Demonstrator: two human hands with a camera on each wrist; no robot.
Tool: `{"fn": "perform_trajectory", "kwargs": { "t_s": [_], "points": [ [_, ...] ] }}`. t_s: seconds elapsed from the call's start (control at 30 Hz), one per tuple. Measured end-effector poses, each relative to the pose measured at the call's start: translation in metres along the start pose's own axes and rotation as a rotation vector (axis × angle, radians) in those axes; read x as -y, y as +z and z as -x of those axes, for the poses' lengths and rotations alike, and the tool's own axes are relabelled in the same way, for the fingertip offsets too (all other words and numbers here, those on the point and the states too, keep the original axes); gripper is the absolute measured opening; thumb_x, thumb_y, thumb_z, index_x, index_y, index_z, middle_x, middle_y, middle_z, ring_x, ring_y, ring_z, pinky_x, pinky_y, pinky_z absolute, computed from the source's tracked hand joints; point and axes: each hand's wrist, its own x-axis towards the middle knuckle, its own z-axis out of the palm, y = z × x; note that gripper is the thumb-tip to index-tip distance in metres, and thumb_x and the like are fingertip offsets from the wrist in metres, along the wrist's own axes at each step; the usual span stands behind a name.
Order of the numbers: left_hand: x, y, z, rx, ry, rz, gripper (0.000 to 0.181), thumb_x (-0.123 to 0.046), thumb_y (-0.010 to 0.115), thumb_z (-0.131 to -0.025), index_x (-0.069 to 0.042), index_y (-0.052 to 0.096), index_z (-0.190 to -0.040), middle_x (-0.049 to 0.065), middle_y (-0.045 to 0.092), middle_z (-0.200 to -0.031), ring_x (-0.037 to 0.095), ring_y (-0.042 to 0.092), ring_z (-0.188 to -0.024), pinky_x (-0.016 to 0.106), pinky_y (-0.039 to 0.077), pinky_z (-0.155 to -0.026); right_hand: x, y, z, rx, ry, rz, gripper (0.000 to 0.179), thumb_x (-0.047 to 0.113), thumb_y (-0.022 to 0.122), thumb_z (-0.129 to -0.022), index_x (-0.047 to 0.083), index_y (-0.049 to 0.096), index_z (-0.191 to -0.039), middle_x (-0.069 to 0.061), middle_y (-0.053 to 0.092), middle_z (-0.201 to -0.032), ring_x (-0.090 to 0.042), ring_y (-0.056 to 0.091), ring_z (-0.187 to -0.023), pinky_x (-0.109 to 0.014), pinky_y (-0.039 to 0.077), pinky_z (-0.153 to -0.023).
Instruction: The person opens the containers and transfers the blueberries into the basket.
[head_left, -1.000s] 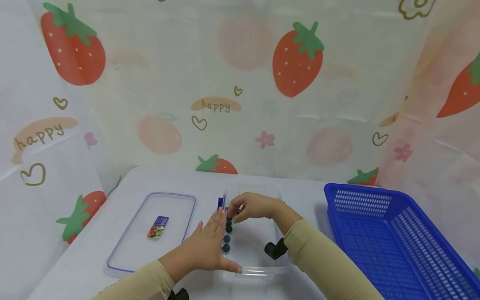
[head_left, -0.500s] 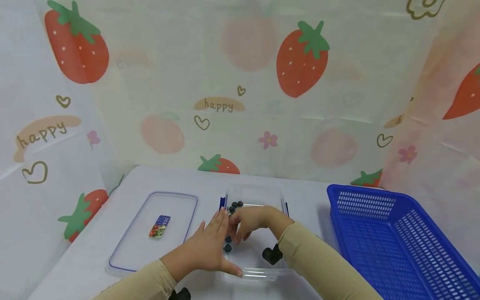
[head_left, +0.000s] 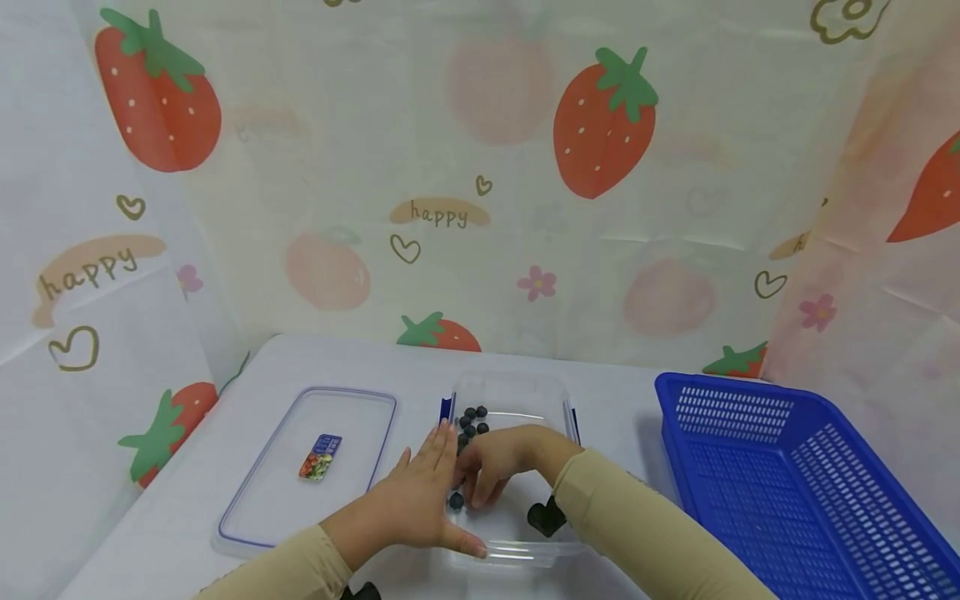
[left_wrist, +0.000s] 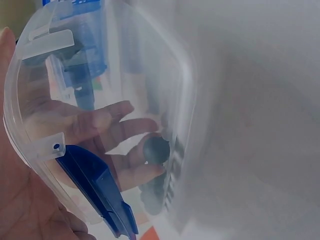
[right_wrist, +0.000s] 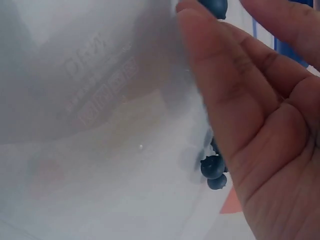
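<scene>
right hand [head_left: 497, 460] is sliding nearer inside clear rectangular plastic box [head_left: 525, 551] | round dark-blue berries [head_left: 470, 431] emerging behind, seemingly progressing | its grip: can't tell; left hand [head_left: 417, 500] bracing, released

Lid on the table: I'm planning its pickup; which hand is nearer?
Left. The left hand is just right of the lid; the right hand is farther right, inside the clear container.

The left hand [head_left: 416, 500] is blocking the left side of the clear box [head_left: 525, 551], and the right hand [head_left: 502, 458] is taking up room inside. Table [head_left: 618, 421] is lying free between box and blue basket [head_left: 731, 383], but the right sleeve [head_left: 641, 521] is crossing the near end.
</scene>
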Motion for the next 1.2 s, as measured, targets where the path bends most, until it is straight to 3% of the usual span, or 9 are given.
{"fn": "perform_trajectory", "kwargs": {
  "t_s": [0.23,0.37,0.6,1.2],
  "points": [
    [0.001,0.002,0.000,-0.001,0.002,0.009,0.136,-0.082,0.056,-0.055,0.001,-0.002,-0.145,0.020,-0.005,-0.151,0.031,-0.002,-0.139,0.062,0.016,-0.102,-0.002,0.001,-0.002,0.001,-0.047,0.010,0.025,-0.003,0.067,-0.077,0.004,0.062,-0.101,-0.004,0.061,-0.090,-0.013,0.058,-0.077,-0.028,0.053,-0.071],
    [0.002,0.003,-0.001,-0.004,0.010,0.002,0.136,-0.083,0.055,-0.055,0.001,-0.002,-0.145,0.020,-0.005,-0.151,0.032,-0.001,-0.139,0.062,0.016,-0.102,-0.003,-0.001,-0.002,-0.041,-0.076,0.026,0.021,0.001,0.068,-0.078,0.008,0.063,-0.097,-0.003,0.060,-0.089,-0.012,0.056,-0.077,-0.027,0.052,-0.072],
    [0.001,0.004,-0.001,-0.006,0.011,0.009,0.136,-0.083,0.055,-0.056,0.003,-0.001,-0.145,0.021,-0.006,-0.151,0.033,-0.002,-0.139,0.063,0.017,-0.101,-0.002,-0.001,-0.003,-0.116,-0.136,-0.050,0.014,0.000,0.067,-0.080,0.007,0.064,-0.092,-0.009,0.064,-0.086,-0.016,0.064,-0.076,-0.030,0.054,-0.069],
    [-0.003,0.003,0.001,-0.023,-0.029,-0.041,0.136,-0.086,0.053,-0.053,0.003,0.006,-0.145,0.021,0.000,-0.151,0.033,0.002,-0.138,0.061,0.018,-0.103,0.005,-0.028,0.022,-0.215,-0.173,-0.054,0.014,-0.001,0.068,-0.079,0.000,0.063,-0.092,-0.010,0.067,-0.080,-0.021,0.066,-0.079,-0.032,0.054,-0.070]
  ]
}}
